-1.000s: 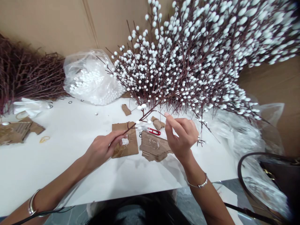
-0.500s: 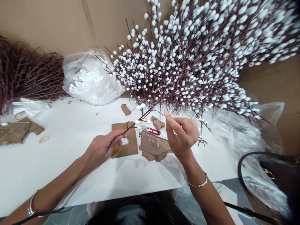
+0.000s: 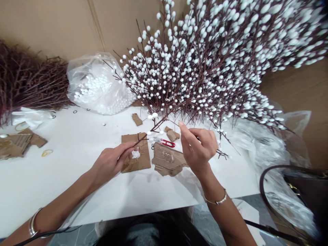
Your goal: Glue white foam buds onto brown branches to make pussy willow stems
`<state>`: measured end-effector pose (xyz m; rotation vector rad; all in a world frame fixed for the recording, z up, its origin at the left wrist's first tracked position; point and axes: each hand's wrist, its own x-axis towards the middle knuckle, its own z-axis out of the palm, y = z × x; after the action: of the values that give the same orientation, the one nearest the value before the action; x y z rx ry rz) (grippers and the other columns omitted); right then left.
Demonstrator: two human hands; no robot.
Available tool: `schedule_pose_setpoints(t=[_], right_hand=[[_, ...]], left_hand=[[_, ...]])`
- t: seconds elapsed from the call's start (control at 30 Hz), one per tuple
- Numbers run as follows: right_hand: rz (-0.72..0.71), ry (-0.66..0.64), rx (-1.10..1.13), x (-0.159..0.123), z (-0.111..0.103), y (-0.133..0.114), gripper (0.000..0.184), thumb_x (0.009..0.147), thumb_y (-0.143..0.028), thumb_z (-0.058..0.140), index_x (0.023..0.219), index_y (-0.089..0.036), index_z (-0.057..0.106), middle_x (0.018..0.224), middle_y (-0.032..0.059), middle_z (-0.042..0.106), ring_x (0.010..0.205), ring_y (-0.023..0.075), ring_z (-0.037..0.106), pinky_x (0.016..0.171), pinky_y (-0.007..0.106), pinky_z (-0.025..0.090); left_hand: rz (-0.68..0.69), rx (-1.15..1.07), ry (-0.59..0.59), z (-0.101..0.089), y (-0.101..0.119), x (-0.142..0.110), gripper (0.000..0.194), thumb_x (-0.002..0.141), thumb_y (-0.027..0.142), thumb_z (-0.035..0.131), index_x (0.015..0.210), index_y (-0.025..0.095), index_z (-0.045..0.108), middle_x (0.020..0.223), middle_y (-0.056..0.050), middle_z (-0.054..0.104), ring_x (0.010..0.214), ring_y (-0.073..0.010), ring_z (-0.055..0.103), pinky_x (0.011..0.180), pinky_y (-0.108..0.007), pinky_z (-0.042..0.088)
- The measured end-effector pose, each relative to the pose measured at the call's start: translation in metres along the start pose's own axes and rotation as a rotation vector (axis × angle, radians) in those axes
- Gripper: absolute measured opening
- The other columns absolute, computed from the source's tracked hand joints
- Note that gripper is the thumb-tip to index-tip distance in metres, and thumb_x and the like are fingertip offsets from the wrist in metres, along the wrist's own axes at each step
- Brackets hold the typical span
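My left hand [image 3: 114, 159] is closed in a pinch on the lower end of a brown artificial berry branch [image 3: 155, 129]. A few white foam berries sit on this branch, which slants up to the right. My right hand [image 3: 198, 147] is closed, thumb and forefinger together, to the right of the branch. A thin brown twig [image 3: 222, 154] shows beyond its knuckles, and a dark bit shows between the fingers; most of it is hidden. Beneath the branch lies a cardboard square [image 3: 138, 163] with a white glue-like patch. Red thread snips [image 3: 167, 142] lie between my hands.
Torn cardboard [image 3: 169, 160] with a clear smear lies near my right wrist. Behind stand many white-berried branches [image 3: 194, 68], a plastic bag of white berries [image 3: 99, 85] and bare brown twigs [image 3: 33, 82]. Clear plastic wrapping [image 3: 266, 147] and a dark bag [image 3: 304, 191] are at right.
Almost nothing differs. The view has shifted slightly, and the twig end beyond my right hand has moved a little to the right. Both hands keep their closed grip.
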<state>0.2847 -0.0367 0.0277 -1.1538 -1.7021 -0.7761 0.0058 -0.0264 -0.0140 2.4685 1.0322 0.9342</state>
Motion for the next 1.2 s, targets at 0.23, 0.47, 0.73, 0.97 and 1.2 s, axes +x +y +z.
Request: schedule_pose_setpoints(t=[0.23,0.47,0.73,0.97,1.2], right_hand=[[-0.007,-0.033,-0.017,-0.001,0.000,0.000,0.038,0.088,-0.012,0.063,0.118,-0.034,0.069,0.067,-0.0038,0.061,0.059,0.0091,0.050,0.060,0.028,0.032],[-0.007,-0.055,-0.029,-0.003,0.001,0.001,0.024,0.089,-0.014,0.063,0.106,-0.027,0.072,0.066,-0.0036,0.062,0.058,0.0092,0.050,0.060,0.028,0.033],[0.061,-0.023,0.035,-0.002,0.002,-0.001,0.023,0.089,-0.013,0.062,0.105,-0.026,0.072,0.065,-0.0039,0.061,0.059,0.0096,0.051,0.060,0.028,0.034],[0.082,-0.026,0.070,-0.003,0.002,0.000,0.025,0.088,-0.010,0.064,0.108,-0.025,0.069,0.067,-0.0037,0.061,0.061,0.0104,0.051,0.061,0.028,0.035],[0.076,-0.161,0.071,-0.006,0.006,-0.001,0.025,0.091,-0.011,0.059,0.109,-0.026,0.069,0.073,-0.0014,0.062,0.066,0.0122,0.052,0.064,0.030,0.034]], left_hand=[[-0.027,0.061,-0.008,0.000,-0.001,-0.002,0.027,0.102,0.028,0.042,0.121,0.022,0.059,0.087,0.000,0.078,0.061,-0.0116,0.072,0.060,-0.019,0.054],[-0.014,0.058,0.080,-0.001,0.004,0.003,0.022,0.101,0.024,0.043,0.119,0.021,0.056,0.082,0.002,0.077,0.058,-0.0091,0.070,0.055,-0.017,0.051],[-0.107,-0.011,0.032,-0.003,0.006,0.003,0.020,0.101,0.024,0.043,0.116,0.022,0.057,0.086,0.002,0.076,0.055,-0.0080,0.065,0.056,-0.018,0.049],[-0.140,-0.062,0.029,-0.004,0.007,0.005,0.020,0.101,0.022,0.043,0.115,0.022,0.058,0.088,0.003,0.075,0.054,-0.0060,0.062,0.055,-0.017,0.047],[-0.257,-0.151,0.035,-0.002,0.002,0.009,0.021,0.101,0.027,0.043,0.116,0.024,0.058,0.085,0.004,0.074,0.059,-0.0083,0.065,0.062,-0.019,0.052]])
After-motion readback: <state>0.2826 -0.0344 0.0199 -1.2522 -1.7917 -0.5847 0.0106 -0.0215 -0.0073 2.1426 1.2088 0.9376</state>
